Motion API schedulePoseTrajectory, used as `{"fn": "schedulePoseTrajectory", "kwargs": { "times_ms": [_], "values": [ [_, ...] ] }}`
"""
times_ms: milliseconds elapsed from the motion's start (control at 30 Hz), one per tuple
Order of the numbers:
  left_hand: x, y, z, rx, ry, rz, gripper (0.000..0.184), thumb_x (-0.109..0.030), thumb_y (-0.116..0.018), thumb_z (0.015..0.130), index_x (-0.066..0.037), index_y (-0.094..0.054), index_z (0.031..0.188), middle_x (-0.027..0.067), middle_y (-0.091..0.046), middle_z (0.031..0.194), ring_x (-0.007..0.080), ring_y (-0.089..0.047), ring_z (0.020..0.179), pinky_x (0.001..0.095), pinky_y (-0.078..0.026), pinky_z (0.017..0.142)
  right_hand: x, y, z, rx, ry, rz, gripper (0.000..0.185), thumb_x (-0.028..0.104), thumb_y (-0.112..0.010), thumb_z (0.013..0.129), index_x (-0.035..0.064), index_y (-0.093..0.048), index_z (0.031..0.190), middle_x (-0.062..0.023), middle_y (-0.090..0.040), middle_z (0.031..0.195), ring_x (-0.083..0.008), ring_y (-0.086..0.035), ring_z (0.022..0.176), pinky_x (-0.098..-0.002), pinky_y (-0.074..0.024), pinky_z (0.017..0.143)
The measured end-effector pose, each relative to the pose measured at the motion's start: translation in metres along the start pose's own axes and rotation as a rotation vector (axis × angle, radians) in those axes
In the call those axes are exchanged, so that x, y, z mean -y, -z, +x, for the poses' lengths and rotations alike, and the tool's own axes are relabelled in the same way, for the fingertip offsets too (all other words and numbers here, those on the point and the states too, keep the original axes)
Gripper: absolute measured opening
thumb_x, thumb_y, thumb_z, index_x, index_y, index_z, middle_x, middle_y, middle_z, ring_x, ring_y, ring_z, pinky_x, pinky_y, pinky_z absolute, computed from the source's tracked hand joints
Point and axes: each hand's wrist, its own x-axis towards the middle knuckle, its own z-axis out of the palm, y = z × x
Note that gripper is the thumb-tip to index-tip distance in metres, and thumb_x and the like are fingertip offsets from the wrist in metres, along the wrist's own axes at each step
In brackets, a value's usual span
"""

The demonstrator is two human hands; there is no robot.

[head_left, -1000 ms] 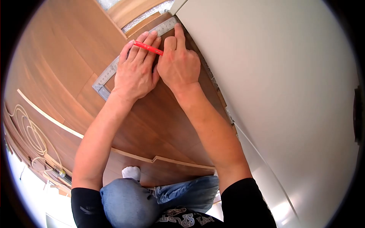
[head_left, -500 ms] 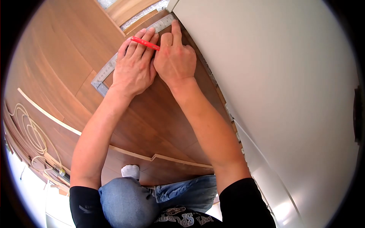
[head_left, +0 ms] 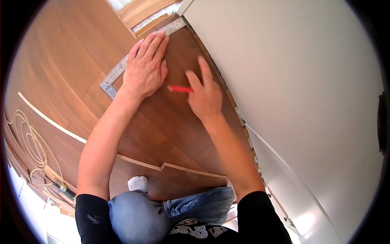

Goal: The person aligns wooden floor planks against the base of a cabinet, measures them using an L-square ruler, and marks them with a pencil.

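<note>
A metal square ruler (head_left: 115, 73) lies on the brown wood plank (head_left: 178, 53), its long arm running up to the white panel at the right. My left hand (head_left: 146, 67) rests flat on the ruler, fingers stretched forward over its scale. Lower and to the right, my right hand (head_left: 206, 95) is over the planks, slightly blurred, holding a red pencil (head_left: 180, 89) that points left. Its index and another finger extend forward. The ruler's corner (head_left: 108, 87) shows left of my left wrist.
A tall white panel (head_left: 292, 89) borders the floor on the right. At the left lie a coiled pale cord (head_left: 32, 142) and a power tool (head_left: 63, 188). A stepped plank edge (head_left: 162, 166) crosses before my knees. Silvery underlay (head_left: 164, 14) shows at the top.
My right hand has drawn back from the ruler's far end, down and to the right, with the red pencil in it. My left hand stays on the ruler.
</note>
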Motion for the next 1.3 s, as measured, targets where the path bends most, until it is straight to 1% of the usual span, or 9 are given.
{"fn": "schedulePoseTrajectory", "kwargs": {
  "times_ms": [33,100,133,233,300,533,733,800,1300],
  "values": [
    [0.001,0.000,-0.001,-0.002,0.014,-0.003,0.063,-0.024,-0.063,0.099,-0.007,-0.055,0.159,0.0058,-0.048,0.170,0.0220,-0.042,0.158,0.0435,-0.033,0.129,-0.014,0.006,-0.027,0.039,0.008,-0.025,0.035,0.001,-0.068,0.089,0.0148,-0.075,0.121,-0.0150,-0.060,0.158,-0.0218,-0.072,0.077,-0.0379,-0.0497,0.066],
    [0.001,-0.001,-0.001,0.027,0.006,-0.058,0.067,-0.018,-0.062,0.099,-0.005,-0.048,0.164,0.0081,-0.043,0.173,0.0249,-0.039,0.160,0.0456,-0.031,0.130,-0.035,0.018,-0.069,0.054,0.038,-0.054,0.038,0.000,-0.070,0.087,0.0148,-0.078,0.121,-0.0129,-0.067,0.151,-0.0180,-0.069,0.077,-0.0354,-0.0461,0.066],
    [0.001,-0.001,-0.001,0.026,0.019,-0.065,0.067,-0.018,-0.062,0.099,-0.005,-0.048,0.164,0.0081,-0.043,0.173,0.0249,-0.039,0.160,0.0456,-0.031,0.130,-0.037,0.017,-0.071,0.064,0.048,-0.057,0.038,0.000,-0.070,0.087,0.0148,-0.078,0.121,-0.0129,-0.067,0.151,-0.0180,-0.069,0.077,-0.0354,-0.0461,0.066],
    [0.001,-0.002,0.001,0.027,0.012,-0.059,0.068,-0.018,-0.062,0.099,-0.005,-0.047,0.164,0.0076,-0.042,0.174,0.0242,-0.038,0.160,0.0451,-0.030,0.131,-0.040,0.016,-0.079,-0.021,0.071,0.050,0.032,0.000,-0.073,0.084,0.0126,-0.083,0.112,-0.0091,-0.076,0.137,-0.0160,-0.068,0.079,-0.0341,-0.0439,0.069],
    [0.000,-0.003,0.000,0.022,0.015,-0.003,0.065,-0.023,-0.063,0.099,-0.006,-0.052,0.161,0.0042,-0.044,0.173,0.0211,-0.039,0.160,0.0433,-0.032,0.130,-0.041,0.018,-0.081,-0.007,0.071,0.052,0.031,0.000,-0.073,0.084,0.0123,-0.083,0.111,-0.0094,-0.075,0.138,-0.0162,-0.068,0.079,-0.0343,-0.0440,0.069],
    [-0.002,0.000,0.001,0.066,0.030,0.015,0.067,-0.022,-0.063,0.099,-0.007,-0.049,0.163,0.0030,-0.040,0.175,0.0206,-0.036,0.162,0.0430,-0.030,0.131,-0.044,0.015,-0.081,0.017,0.097,0.044,0.034,0.002,-0.073,0.084,0.0134,-0.080,0.116,-0.0090,-0.072,0.142,-0.0193,-0.069,0.084,-0.0365,-0.0447,0.069],
    [-0.003,0.001,0.001,0.079,0.035,0.009,0.069,-0.021,-0.063,0.099,-0.006,-0.047,0.164,0.0038,-0.040,0.175,0.0211,-0.034,0.163,0.0434,-0.029,0.132,-0.047,0.012,-0.083,0.015,0.081,0.078,0.035,0.003,-0.073,0.086,0.0136,-0.078,0.119,-0.0093,-0.069,0.146,-0.0196,-0.071,0.086,-0.0362,-0.0445,0.070],
    [-0.002,0.002,0.001,0.121,0.031,-0.019,0.075,-0.014,-0.063,0.096,-0.002,-0.042,0.167,0.0081,-0.037,0.176,0.0255,-0.032,0.163,0.0458,-0.026,0.133,-0.046,0.012,-0.083,0.010,0.080,0.082,0.033,0.003,-0.072,0.088,0.0137,-0.078,0.119,-0.0093,-0.069,0.146,-0.0197,-0.071,0.086,-0.0364,-0.0442,0.070],
    [-0.002,0.002,0.001,0.103,0.022,-0.023,0.075,-0.013,-0.063,0.096,-0.002,-0.041,0.167,0.0089,-0.036,0.176,0.0260,-0.032,0.164,0.0457,-0.026,0.133,-0.047,0.013,-0.083,0.021,0.069,0.097,0.031,0.005,-0.072,0.091,0.0136,-0.078,0.121,-0.0099,-0.069,0.146,-0.0208,-0.073,0.090,-0.0374,-0.0449,0.072]
  ]
}}
